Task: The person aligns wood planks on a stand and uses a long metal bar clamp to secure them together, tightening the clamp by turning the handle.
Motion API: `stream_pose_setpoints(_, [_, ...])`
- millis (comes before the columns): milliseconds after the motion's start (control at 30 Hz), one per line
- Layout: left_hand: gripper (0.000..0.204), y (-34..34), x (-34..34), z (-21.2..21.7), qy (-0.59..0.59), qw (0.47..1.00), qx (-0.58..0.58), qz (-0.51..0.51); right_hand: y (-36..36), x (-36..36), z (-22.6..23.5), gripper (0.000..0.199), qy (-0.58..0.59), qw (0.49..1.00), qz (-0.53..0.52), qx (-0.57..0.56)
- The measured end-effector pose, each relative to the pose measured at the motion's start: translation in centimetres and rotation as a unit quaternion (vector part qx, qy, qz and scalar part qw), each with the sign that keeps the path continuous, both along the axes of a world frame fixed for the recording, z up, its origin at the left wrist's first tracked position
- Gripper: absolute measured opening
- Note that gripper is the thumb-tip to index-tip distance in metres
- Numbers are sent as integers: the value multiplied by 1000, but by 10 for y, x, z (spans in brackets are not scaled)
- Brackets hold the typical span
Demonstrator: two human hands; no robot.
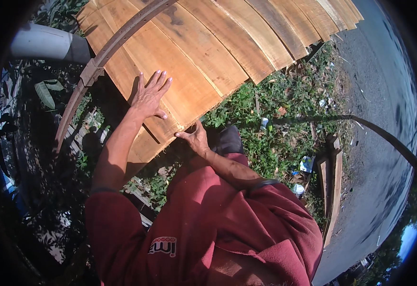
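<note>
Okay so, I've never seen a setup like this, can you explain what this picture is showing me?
There's no machine here, just a person's two bare hands. The camera sits on their head and looks down; its wide lens bends straight edges, and the dark border is its rim. Left in the picture is the person's left. Below is their own red shirt. In front, wooden boards lie side by side above weedy ground. The left hand rests on them, fingers spread. The right hand touches a board's near end; whether it grips is unclear. A grey road runs along the right.
</note>
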State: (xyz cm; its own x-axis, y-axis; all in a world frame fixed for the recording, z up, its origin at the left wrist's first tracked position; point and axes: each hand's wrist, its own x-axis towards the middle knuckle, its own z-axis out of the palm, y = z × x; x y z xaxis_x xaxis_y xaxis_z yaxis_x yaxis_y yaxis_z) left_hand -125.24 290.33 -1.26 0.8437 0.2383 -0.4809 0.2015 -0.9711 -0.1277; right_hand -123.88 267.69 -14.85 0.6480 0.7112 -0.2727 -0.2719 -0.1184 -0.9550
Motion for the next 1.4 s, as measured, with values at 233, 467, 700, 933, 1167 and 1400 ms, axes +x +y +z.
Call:
stream_pose_setpoints(233, [126, -2, 7, 4, 39, 999, 17, -6, 0, 0, -3, 77, 17, 999, 22, -38])
stream_pose_setpoints(467, [123, -6, 14, 7, 59, 998, 26, -10, 6, -9, -12, 73, 52, 999, -2, -13])
stream_pose_setpoints(700, [123, -4, 4, 3, 27, 999, -1, 19, 2, -8, -6, 71, 58, 998, 18, -34])
stream_pose_setpoints(933, [124, -7, 7, 5, 36, 999, 10, 33, 7, -4, -12, 66, 83, 996, 26, -20])
stream_pose_setpoints(1167, [125, -9, 3, 2, 47, 998, 23, 27, 7, -9, 3, 62, 114, 993, -5, 20])
stream_pose_setpoints(1400, [124, -15, 11, 7, 45, 998, 27, 28, 9, -10, -4, 64, 141, 989, -21, 44])
